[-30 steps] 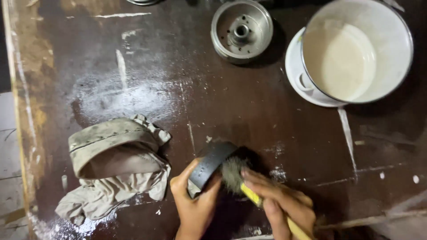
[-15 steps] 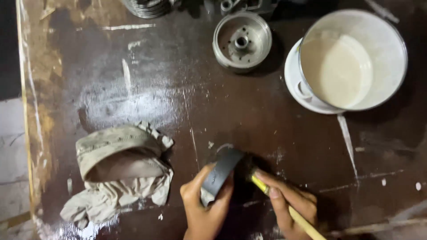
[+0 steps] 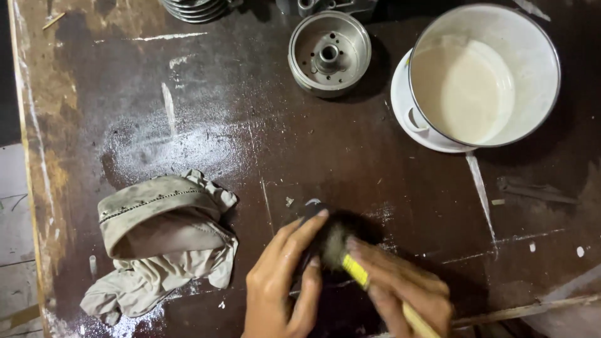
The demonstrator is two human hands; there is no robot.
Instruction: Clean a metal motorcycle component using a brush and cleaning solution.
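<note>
- head view, looking straight down on a dark, wet-looking wooden surface (image 3: 188, 94) streaked with pale smears and scratches.
- left hand (image 3: 282, 281) comes up from the bottom edge, its fingers (image 3: 307, 226) wrapped around a dark curved part (image 3: 308, 209); only a small piece of that part shows past the fingertips, so its shape is hard to tell.
- the dark part sits low in the middle of the surface, right of the rag and well below the metal drum.
- right hand (image 3: 400, 291) lies just beside the left, its fingers closed on a brush (image 3: 354, 270) with a yellow band and a light handle that runs off toward the lower right.
- the brush bristles are pressed against the dark part, between the two hands.
- a crumpled beige rag (image 3: 163, 241) lies to the left of the left hand, near but apart from it.
- a round grey metal drum (image 3: 330, 53) with a hub and holes in its centre stands open side up near the top middle.
- to its right a white bowl (image 3: 532, 37) with a dark rim holds a milky beige liquid; it rests on a white plate (image 3: 400, 103) that peeks out at its left.
- finned metal parts (image 3: 194, 9) are cut off by the top edge.
- a pale floor (image 3: 12, 219) shows past the left edge of the surface.
</note>
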